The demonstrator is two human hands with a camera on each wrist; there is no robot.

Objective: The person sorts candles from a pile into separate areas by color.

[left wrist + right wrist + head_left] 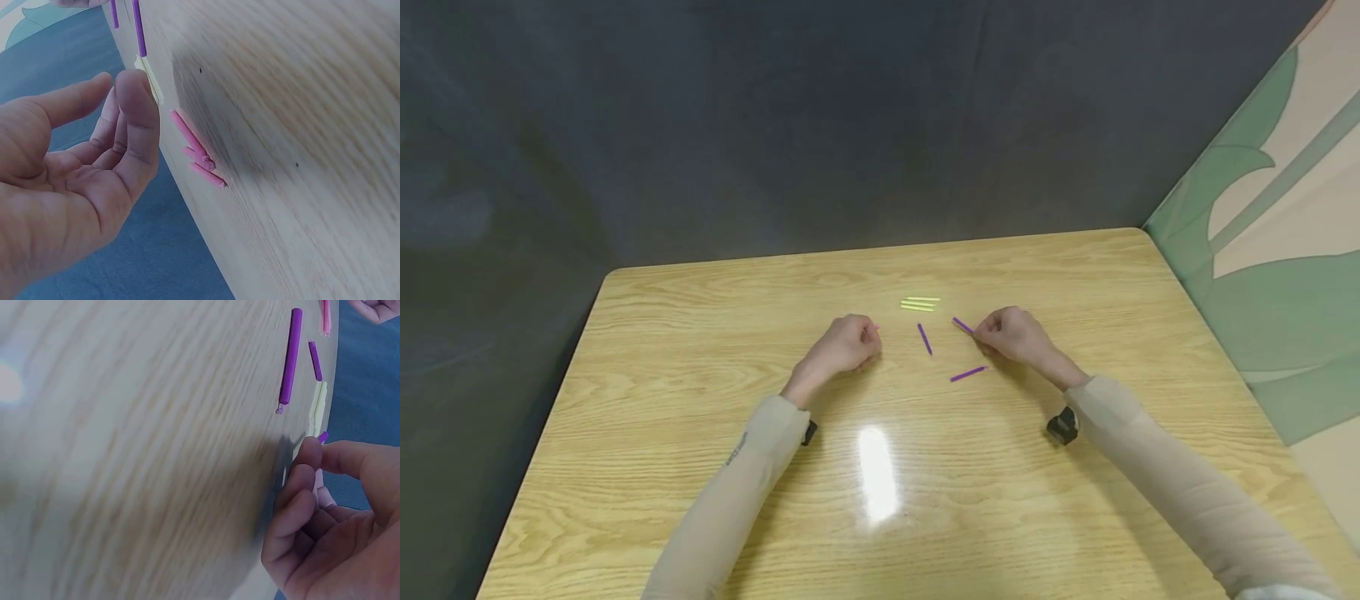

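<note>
In the head view my right hand (pixel 1017 335) pinches one end of a purple candle (pixel 962 325) between thumb and fingertips. Only a short tip of that candle (pixel 323 436) shows past the fingers in the right wrist view. Two more purple candles lie apart on the table: one upright-slanting candle (pixel 925 339) and one nearer candle (pixel 968 374), with a wick-like end. My left hand (pixel 87 150) holds nothing, its fingers loosely bent and the thumb apart from them. Several pink candles (pixel 192 137) lie on the tabletop beside it, mostly hidden by the hand in the head view.
Yellow candles (pixel 919 304) lie side by side beyond the purple ones. The wood-grained table (pixel 700 375) ends at a dark backdrop (pixel 850 125) behind and a leaf-patterned panel (pixel 1285 250) on the right. Light glares off the tabletop near the front.
</note>
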